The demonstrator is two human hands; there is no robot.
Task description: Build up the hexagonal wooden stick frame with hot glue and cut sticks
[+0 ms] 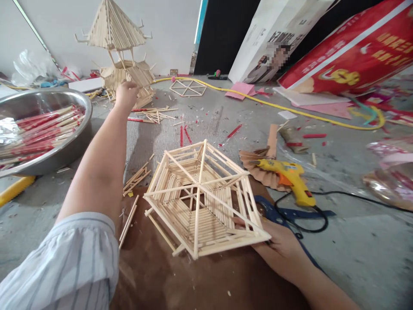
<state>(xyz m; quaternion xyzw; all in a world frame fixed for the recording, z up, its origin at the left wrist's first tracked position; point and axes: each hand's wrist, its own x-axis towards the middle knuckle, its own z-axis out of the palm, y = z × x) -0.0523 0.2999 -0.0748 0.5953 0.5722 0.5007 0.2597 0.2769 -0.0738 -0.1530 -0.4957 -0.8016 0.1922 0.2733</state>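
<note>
Above brown sheet (155,277): right hand (279,245), fingers clasping hexagonal stick frame (198,185); left hand (127,93) at stick pagoda (116,35), finger state indeterminable.

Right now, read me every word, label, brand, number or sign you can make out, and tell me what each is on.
I can't read any text with certainty.
White bag: tilted dark characters, some large and some small, too blurred to read.
Red bag: white characters and yellow ones, also too blurred to read.
Glue gun: no lettering I can make out.
</note>
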